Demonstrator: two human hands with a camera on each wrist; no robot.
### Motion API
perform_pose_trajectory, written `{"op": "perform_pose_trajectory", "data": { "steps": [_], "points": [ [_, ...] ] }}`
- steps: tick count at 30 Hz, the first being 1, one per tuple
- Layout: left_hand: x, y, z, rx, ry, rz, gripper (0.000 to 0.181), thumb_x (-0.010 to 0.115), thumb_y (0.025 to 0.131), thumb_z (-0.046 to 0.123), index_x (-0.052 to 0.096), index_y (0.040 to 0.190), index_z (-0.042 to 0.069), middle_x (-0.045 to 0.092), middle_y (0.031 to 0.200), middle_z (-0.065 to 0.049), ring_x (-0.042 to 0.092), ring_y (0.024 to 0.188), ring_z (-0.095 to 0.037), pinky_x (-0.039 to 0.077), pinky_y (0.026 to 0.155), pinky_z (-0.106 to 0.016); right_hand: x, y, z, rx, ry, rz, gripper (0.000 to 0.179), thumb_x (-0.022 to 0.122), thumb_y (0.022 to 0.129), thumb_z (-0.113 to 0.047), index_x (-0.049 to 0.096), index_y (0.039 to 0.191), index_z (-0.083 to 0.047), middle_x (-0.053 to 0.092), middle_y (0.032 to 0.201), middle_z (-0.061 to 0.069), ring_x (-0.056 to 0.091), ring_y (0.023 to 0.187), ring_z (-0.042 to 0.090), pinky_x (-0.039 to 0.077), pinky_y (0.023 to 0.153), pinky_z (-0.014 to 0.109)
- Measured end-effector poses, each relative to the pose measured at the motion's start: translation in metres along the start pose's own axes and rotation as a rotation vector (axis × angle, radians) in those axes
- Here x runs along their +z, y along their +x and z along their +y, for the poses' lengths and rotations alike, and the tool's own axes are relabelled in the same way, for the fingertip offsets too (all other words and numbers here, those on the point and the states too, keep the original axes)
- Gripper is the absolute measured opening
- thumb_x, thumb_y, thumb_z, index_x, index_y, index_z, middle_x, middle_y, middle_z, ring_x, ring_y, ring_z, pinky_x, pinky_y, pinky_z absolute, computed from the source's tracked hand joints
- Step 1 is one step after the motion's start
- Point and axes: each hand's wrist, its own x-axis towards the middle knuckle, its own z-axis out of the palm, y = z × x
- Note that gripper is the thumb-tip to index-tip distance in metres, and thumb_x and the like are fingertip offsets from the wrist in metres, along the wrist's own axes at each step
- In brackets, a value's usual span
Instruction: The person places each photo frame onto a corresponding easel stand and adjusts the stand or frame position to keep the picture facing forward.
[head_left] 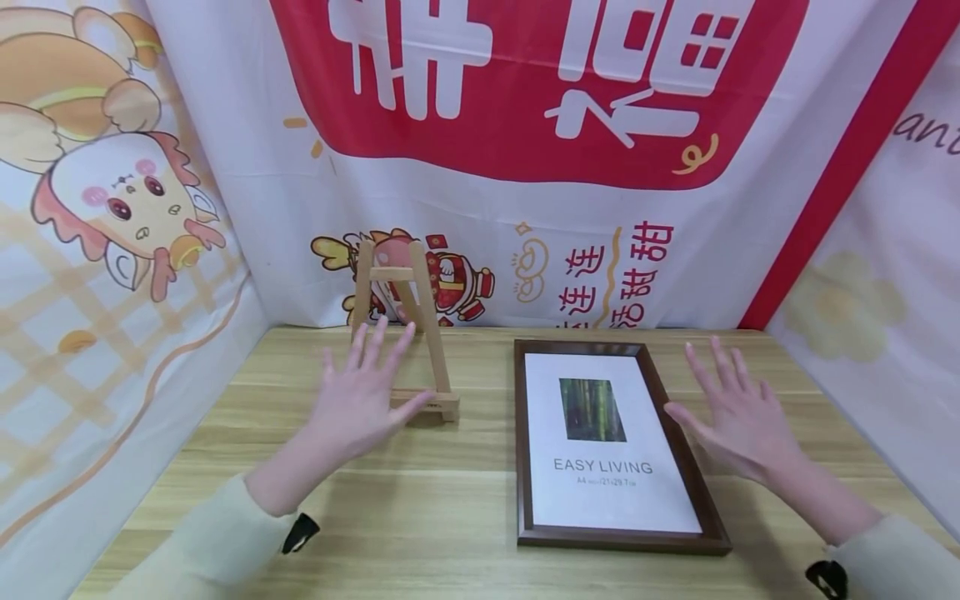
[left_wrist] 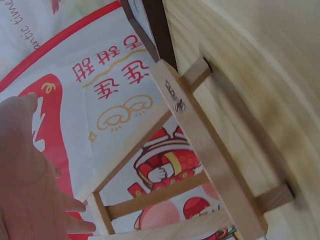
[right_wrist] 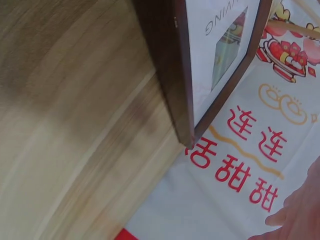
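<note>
A small wooden easel (head_left: pixel 433 333) stands upright at the back left of the table; its front ledge (left_wrist: pixel 210 150) fills much of the left wrist view. My left hand (head_left: pixel 358 398) is spread in front of it, fingers straight, holding nothing, and hides its lower left part. To the right lies a dark brown picture frame (head_left: pixel 622 540) with a white "EASY LIVING" sheet (head_left: pixel 607 504) and a small green picture. Beside the frame's right edge my right hand (head_left: pixel 738 417) is spread with straight fingers and grips nothing. Whether its thumb touches the frame, I cannot tell.
The wood-grain table (head_left: pixel 420 517) runs back to a printed cloth (head_left: pixel 480 200) hanging behind it. Cloth walls stand on the left (head_left: pixel 150 350) and right (head_left: pixel 885 350). Bare wood shows between easel and frame.
</note>
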Motion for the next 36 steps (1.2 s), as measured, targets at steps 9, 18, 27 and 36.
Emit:
{"op": "perform_pose_trajectory", "data": {
  "steps": [9,18,27,36],
  "points": [
    [0.026,0.009,0.022,0.090,-0.170,0.002,0.090,0.042,0.092,0.068,0.000,0.158,0.024,0.000,0.162,-0.010,0.000,0.146,-0.030,0.005,0.111,-0.065,0.005,-0.005,0.015,0.006,0.093,-0.006,0.086,0.048,0.097,-0.050,-0.003,0.157,-0.016,-0.005,0.160,0.022,0.001,0.143,0.046,0.018,0.096,0.079],
    [0.054,0.014,0.051,0.157,-0.433,-0.048,0.094,0.048,0.092,0.064,-0.002,0.157,0.018,0.001,0.160,-0.004,0.011,0.146,-0.026,0.013,0.116,-0.050,0.018,-0.012,0.031,0.035,0.230,-0.045,0.085,0.049,0.098,-0.045,-0.007,0.156,-0.016,0.003,0.159,0.025,0.015,0.137,0.055,0.020,0.096,0.078],
    [0.083,0.024,0.072,0.076,-0.670,-0.179,0.105,0.057,0.081,0.070,-0.006,0.156,0.032,0.002,0.160,0.005,0.017,0.144,-0.025,0.020,0.114,-0.046,0.038,-0.022,0.044,0.040,0.352,-0.097,0.085,0.051,0.099,-0.042,-0.005,0.157,-0.015,0.008,0.158,0.027,0.013,0.137,0.055,0.016,0.100,0.076],
    [0.100,0.031,0.085,0.049,-0.802,-0.244,0.106,0.067,0.082,0.058,-0.002,0.157,0.029,0.007,0.161,-0.002,0.022,0.142,-0.031,0.019,0.114,-0.046,0.054,-0.030,0.046,0.039,0.386,-0.141,0.087,0.055,0.097,-0.044,0.001,0.157,-0.010,0.017,0.154,0.032,0.019,0.134,0.056,0.018,0.101,0.074]
  ]
}}
